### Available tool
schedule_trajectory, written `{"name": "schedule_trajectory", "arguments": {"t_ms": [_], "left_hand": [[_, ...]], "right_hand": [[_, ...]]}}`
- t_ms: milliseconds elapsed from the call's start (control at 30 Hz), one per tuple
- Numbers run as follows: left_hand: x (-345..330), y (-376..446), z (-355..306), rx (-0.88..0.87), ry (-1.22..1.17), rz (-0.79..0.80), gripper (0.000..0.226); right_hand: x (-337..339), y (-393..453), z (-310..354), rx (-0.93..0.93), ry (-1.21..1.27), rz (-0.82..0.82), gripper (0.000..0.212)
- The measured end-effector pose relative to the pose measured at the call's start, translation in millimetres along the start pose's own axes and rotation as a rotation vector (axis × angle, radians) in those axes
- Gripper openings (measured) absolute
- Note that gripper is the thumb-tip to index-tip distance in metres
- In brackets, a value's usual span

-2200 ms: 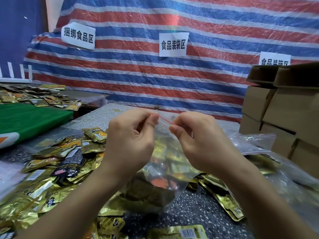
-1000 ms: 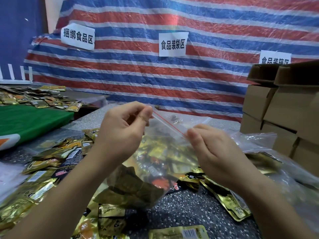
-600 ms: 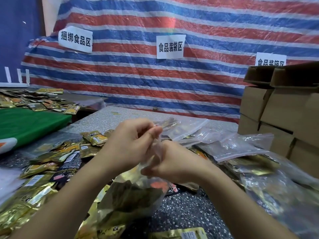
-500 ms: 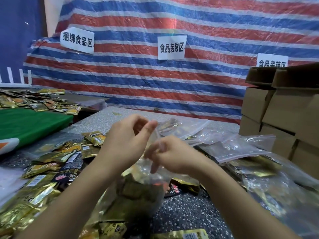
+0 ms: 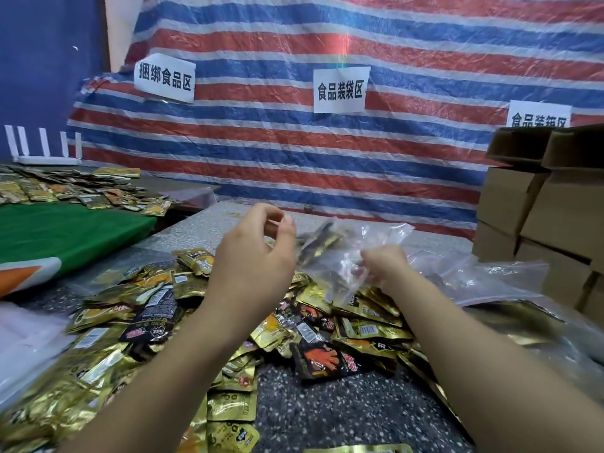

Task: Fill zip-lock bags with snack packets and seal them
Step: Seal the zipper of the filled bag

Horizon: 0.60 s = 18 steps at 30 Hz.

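My left hand (image 5: 256, 256) hovers above the table with fingers loosely curled and nothing in it. My right hand (image 5: 385, 264) is to its right, fingers curled round the crumpled edge of a clear zip-lock bag (image 5: 351, 273) that lies on a heap of clear bags (image 5: 457, 269). Loose gold and black snack packets (image 5: 327, 325) cover the speckled table (image 5: 327, 416) under and in front of both hands. More packets (image 5: 108, 325) spread to the left. Filled clear bags (image 5: 529, 325) lie at the right.
Stacked cardboard boxes (image 5: 552, 210) stand at the right edge. A green mat (image 5: 65, 233) and another spread of packets (image 5: 75, 189) lie on the left table. A striped tarp (image 5: 327, 152) with paper signs closes the back.
The filled bag both hands held and pinched along its zip has left my hands. My left hand let go and rose; my right hand moved right onto a clear bag.
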State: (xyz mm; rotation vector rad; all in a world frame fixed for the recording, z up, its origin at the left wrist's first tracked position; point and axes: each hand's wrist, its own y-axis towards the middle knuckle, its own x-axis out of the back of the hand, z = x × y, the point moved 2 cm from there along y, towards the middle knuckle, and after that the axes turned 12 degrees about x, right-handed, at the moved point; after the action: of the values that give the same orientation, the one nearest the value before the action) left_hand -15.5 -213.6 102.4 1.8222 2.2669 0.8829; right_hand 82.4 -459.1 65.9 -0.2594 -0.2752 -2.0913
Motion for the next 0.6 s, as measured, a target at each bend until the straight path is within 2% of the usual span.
{"name": "schedule_trajectory", "arguments": {"t_ms": [67, 133, 233, 300, 367, 467, 600], "left_hand": [[-1.7, -1.8, -0.1, -0.001, 0.021, 0.013, 0.017], [-2.1, -2.4, 0.2, 0.005, 0.021, 0.027, 0.019], [-2.2, -1.9, 1.1, 0.010, 0.008, 0.035, 0.020], [-1.4, -1.0, 1.8, 0.010, 0.005, 0.020, 0.020], [-0.6, 0.4, 3.0, 0.009, 0.013, 0.005, 0.019], [-0.5, 2.2, 4.4, -0.013, 0.037, -0.007, 0.019], [-1.9, -0.3, 4.2, -0.103, 0.084, -0.003, 0.046]], "right_hand": [[3.5, 6.6, -13.2, 0.105, -0.259, -0.109, 0.016], [5.5, 7.6, -15.1, 0.197, -0.471, -0.129, 0.019], [6.3, 7.1, -15.4, 0.238, -0.604, -0.116, 0.031], [5.2, 7.9, -14.3, 0.200, -0.505, -0.123, 0.038], [4.8, 6.4, -12.8, 0.138, -0.267, -0.152, 0.043], [6.3, 1.0, -13.5, 0.159, -0.072, -0.241, 0.034], [12.2, -20.3, -10.4, 0.329, -0.063, -0.398, 0.014]]}}
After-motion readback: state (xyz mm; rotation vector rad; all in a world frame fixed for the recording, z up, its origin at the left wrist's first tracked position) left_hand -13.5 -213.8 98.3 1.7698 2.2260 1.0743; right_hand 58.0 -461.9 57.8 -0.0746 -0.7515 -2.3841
